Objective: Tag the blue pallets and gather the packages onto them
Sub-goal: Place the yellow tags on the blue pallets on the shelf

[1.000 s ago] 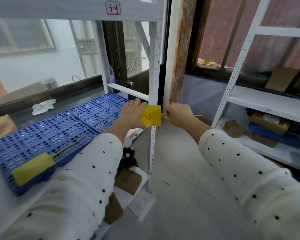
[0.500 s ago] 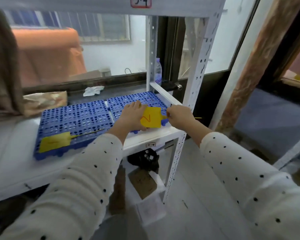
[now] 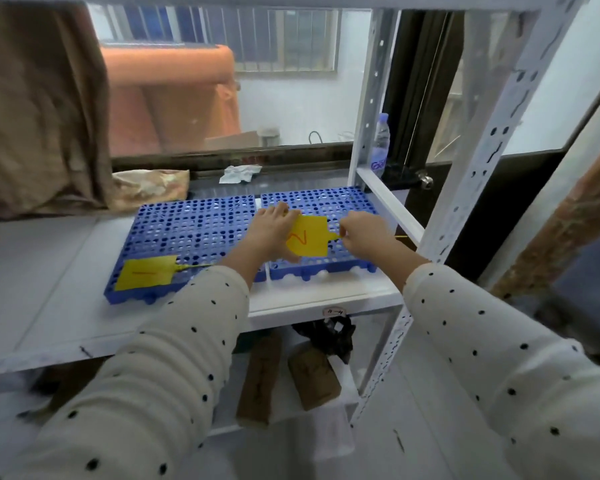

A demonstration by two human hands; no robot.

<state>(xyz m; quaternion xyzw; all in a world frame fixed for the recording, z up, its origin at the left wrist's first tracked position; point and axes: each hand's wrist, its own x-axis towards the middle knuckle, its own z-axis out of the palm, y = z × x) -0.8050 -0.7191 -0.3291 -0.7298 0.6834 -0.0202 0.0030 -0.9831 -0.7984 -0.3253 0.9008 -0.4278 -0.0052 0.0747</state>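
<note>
Mid-frame, the left hand pins the yellow tag marked 2 flat on the right blue pallet, while the right hand pinches its thin tail. That tail could easily miss a hole in the perforated plastic grid. The left blue pallet already wears the tag marked 1. The brown packages sit on the shelf below.

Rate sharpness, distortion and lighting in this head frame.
Head view: wide-angle bends the white perforated shelf post; the "2" on the yellow paper tag over the blue perforated plastic pallet reads clearly; dotted cream sleeves are soft; window light is even, without glare.
</note>
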